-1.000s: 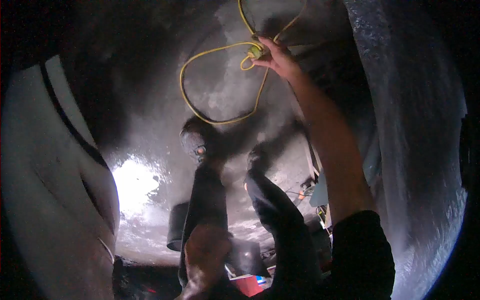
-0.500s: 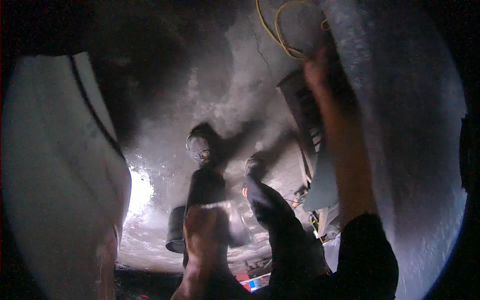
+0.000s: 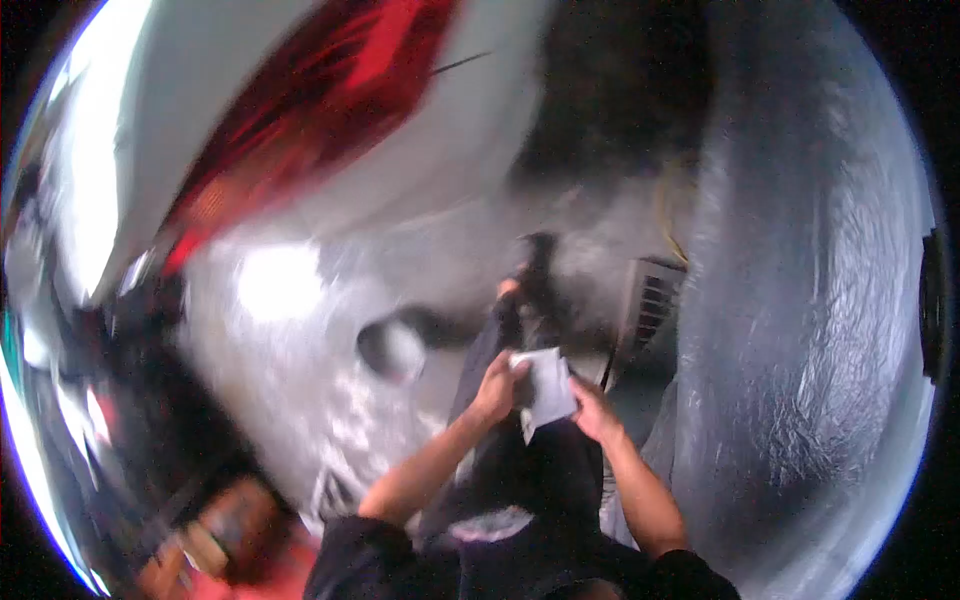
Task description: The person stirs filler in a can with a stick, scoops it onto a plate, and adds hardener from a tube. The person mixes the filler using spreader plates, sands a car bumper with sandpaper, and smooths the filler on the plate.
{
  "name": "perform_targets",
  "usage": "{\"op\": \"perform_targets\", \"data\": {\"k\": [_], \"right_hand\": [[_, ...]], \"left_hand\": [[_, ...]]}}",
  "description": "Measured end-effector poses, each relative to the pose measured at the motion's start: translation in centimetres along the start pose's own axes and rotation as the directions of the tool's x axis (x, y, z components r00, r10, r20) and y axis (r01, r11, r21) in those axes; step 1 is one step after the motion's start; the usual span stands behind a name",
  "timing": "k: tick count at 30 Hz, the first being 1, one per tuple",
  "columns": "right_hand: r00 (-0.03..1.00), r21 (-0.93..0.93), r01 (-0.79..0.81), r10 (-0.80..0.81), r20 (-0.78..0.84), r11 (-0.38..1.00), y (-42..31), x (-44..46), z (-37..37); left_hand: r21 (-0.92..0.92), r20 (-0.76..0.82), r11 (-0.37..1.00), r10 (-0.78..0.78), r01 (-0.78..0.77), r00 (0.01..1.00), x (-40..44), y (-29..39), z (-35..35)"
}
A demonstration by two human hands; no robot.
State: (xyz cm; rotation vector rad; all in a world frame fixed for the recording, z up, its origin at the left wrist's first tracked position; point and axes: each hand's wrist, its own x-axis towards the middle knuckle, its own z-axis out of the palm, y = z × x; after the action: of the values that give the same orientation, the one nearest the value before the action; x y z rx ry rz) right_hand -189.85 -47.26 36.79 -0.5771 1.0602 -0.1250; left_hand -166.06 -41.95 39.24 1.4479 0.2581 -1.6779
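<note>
Grey floor (image 3: 320, 365), blurred; red tail light (image 3: 330, 110) upper left, plastic sheeting (image 3: 790, 300) along right side. Pale folded sheet (image 3: 550, 388) held between both hands, over the person's legs. Left hand (image 3: 497, 388) closed on its left edge, right hand (image 3: 594, 410) pinching the right edge, fingers curled. Step in hand reads as two-handed handling of the sheet; moving it calls for minding the loose lower corner. Dark bucket (image 3: 373, 350) on floor, pale round opening; contents probably can't be told through blur.
</note>
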Motion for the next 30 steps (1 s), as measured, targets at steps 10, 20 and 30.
{"op": "perform_targets", "data": {"k": [10,20,30], "right_hand": [[0.945,-0.443,0.181,-0.032,0.324,0.878,-13.8,-12.9,19.0],[0.796,-0.557,0.584,-0.55,0.252,0.591,-10.2,-15.3,32.1],[0.608,-0.852,0.513,-0.745,0.275,0.104,2.3,-23.7,60.6]], "left_hand": [[-0.216,-0.011,0.917,0.342,-0.336,0.94,-19.9,2.8,-5.1],[-0.008,-0.31,0.82,0.542,-0.573,0.781,-28.6,4.1,-20.3],[0.096,-0.03,0.639,0.768,-0.763,0.64,-40.0,6.9,-34.9]]}}
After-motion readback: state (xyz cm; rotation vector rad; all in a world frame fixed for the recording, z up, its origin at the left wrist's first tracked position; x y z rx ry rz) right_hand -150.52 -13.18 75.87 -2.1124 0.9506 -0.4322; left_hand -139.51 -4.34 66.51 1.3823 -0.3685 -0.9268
